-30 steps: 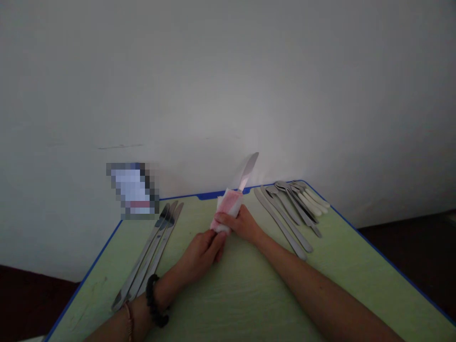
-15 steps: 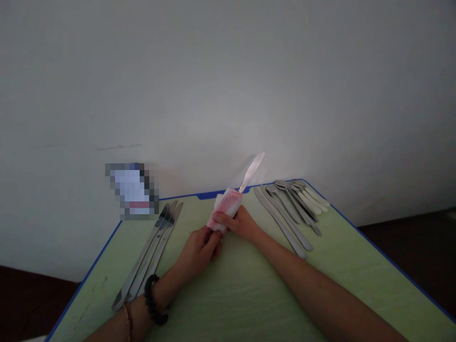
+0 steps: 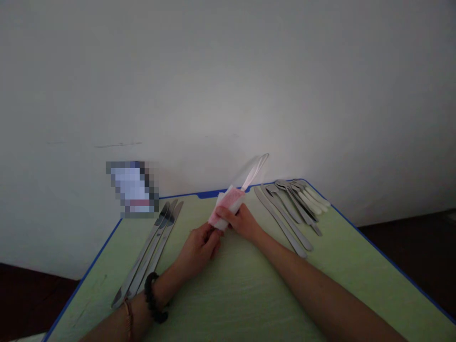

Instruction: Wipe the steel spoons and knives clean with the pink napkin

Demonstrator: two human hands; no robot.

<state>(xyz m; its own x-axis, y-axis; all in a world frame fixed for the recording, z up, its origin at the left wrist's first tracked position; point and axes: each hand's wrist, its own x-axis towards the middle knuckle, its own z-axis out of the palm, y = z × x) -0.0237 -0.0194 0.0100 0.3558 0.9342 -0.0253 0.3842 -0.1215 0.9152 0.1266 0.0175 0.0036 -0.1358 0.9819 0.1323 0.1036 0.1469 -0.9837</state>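
Note:
A table knife points up and to the right over the table's far edge, its blade bare. Around its lower part is a pink and white cloth or tissue. My right hand is closed round the cloth and the knife inside it, thumb lying on top. Just below, my left hand pinches the knife's handle end, which is mostly hidden by the fingers and cloth. A dark beaded bracelet is on my left wrist.
Three table knives lie at the left. On the right are more knives, spoons and white-handled cutlery. A blurred-out object stands at the far left corner. The green table meets a wall.
The knife has turned slightly about its length, and its tip has shifted a little to the right. The cloth and both hands have moved only slightly.

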